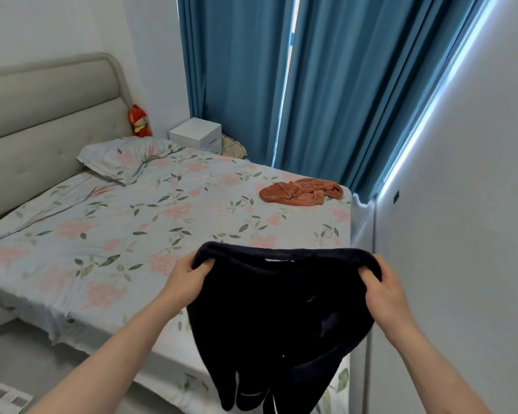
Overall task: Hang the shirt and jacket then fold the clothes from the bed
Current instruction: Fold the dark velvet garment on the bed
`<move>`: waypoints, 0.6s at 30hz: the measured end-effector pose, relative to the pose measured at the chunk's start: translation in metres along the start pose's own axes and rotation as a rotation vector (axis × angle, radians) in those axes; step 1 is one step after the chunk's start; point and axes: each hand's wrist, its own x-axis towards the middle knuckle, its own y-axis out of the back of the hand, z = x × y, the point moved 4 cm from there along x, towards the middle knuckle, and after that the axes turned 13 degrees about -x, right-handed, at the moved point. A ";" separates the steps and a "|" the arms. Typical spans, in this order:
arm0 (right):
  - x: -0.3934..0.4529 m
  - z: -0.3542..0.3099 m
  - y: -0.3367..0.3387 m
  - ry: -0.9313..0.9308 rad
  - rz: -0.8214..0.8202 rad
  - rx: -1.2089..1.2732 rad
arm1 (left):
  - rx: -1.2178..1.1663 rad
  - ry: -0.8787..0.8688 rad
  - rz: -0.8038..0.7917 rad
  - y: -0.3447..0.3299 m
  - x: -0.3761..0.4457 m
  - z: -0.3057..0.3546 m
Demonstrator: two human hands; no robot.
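Bed (108, 222), floral sheet: rust garment (301, 194) crumpled near far corner. Left hand (189, 279) and right hand (386, 283) grip dark garment (278, 306) by its top edge, hanging.

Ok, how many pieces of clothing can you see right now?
2: a dark garment held up by the left hand and right hand, and an orange garment crumpled near the bed's far corner. Others may be out of view.

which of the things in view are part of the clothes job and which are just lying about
Part of the job:
- dark garment, held up by its top edge in the left hand and right hand
- crumpled orange garment on the bed

Just lying about:
- pillow
- red doll by the headboard
- white bedside cabinet
- blue curtains
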 end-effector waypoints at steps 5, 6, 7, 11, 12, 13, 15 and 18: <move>-0.009 0.018 -0.010 -0.072 -0.025 -0.070 | 0.149 -0.191 -0.125 0.006 -0.008 0.068; -0.010 0.018 -0.011 -0.072 -0.017 -0.071 | 0.197 -0.219 -0.145 0.010 -0.009 0.075; -0.012 0.018 -0.010 -0.069 -0.004 -0.070 | 0.249 -0.241 -0.165 0.013 -0.010 0.079; -0.013 0.012 -0.004 0.011 0.061 -0.075 | 0.511 -0.314 -0.150 0.036 -0.012 0.076; -0.014 0.011 -0.004 0.037 0.061 -0.083 | 0.572 -0.311 -0.140 0.043 -0.014 0.070; -0.016 0.009 -0.003 0.059 0.051 -0.088 | 0.637 -0.293 -0.148 0.050 -0.016 0.064; -0.020 0.011 -0.004 0.100 0.021 -0.088 | 0.789 -0.214 -0.208 0.063 -0.020 0.044; -0.024 0.016 -0.007 0.141 -0.043 -0.101 | 1.100 -0.048 -0.310 0.079 -0.020 0.001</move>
